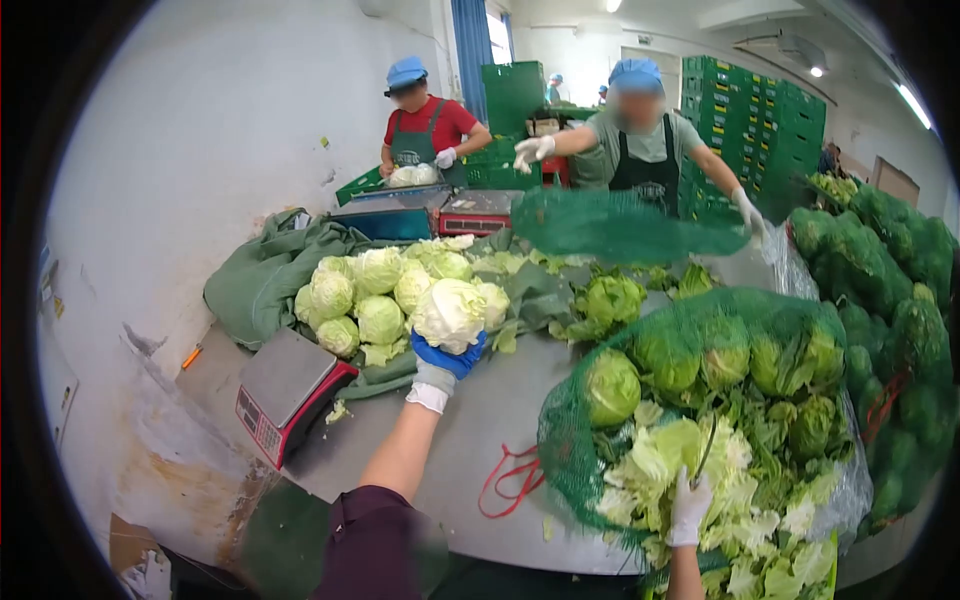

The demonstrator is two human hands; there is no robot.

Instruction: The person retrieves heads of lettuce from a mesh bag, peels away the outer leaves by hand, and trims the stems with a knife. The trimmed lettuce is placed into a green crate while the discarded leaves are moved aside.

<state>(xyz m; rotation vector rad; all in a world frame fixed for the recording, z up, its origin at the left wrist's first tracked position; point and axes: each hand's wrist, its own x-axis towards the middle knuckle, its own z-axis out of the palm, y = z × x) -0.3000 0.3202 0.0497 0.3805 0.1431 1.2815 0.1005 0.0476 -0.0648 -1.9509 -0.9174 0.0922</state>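
Note:
My left hand (447, 360), in a blue glove over a white one, is stretched forward with its fingers around the base of a trimmed pale cabbage (450, 312). That cabbage is at the front of a pile of trimmed cabbages (380, 318). At the lower right, my white-gloved right hand (690, 503) is closed on a knife (708, 447), its thin dark blade pointing up. Loose cabbage leaves (640, 470) lie around and beneath that hand. Just beyond, a green mesh bag (570, 430) lies open with several untrimmed cabbages (612, 388) in it.
A red-sided scale (290, 390) stands at the left, with a red cord (510, 485) on the metal table (450, 500). Across it, one co-worker (645, 140) spreads a green net (620, 225); another (425, 130) stands behind scales. Full mesh sacks (890, 300) are stacked right.

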